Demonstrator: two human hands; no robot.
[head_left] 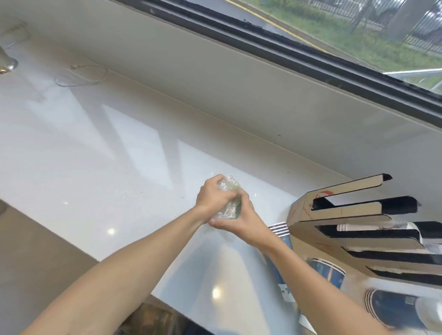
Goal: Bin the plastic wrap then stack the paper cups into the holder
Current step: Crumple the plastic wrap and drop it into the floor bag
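Note:
A crumpled wad of clear plastic wrap (229, 197) is squeezed between my left hand (212, 196) and my right hand (244, 218), held just above the white counter (101, 151). Both hands are closed around it. To the right lies a brown cardboard cup holder (346, 213) with long black slots. One slot holds white cups (367, 227). A stack of blue paper cups (280, 255) lies on its side under my right forearm. More blue cups (327, 270) and another stack (395, 309) lie at the bottom right.
A window sill and dark window frame (286, 47) run along the back. A metal object (0, 59) stands at the far left, with a thin wire loop (81, 75) near it. The counter's front edge runs diagonally at the lower left, with brown floor (30, 249) below.

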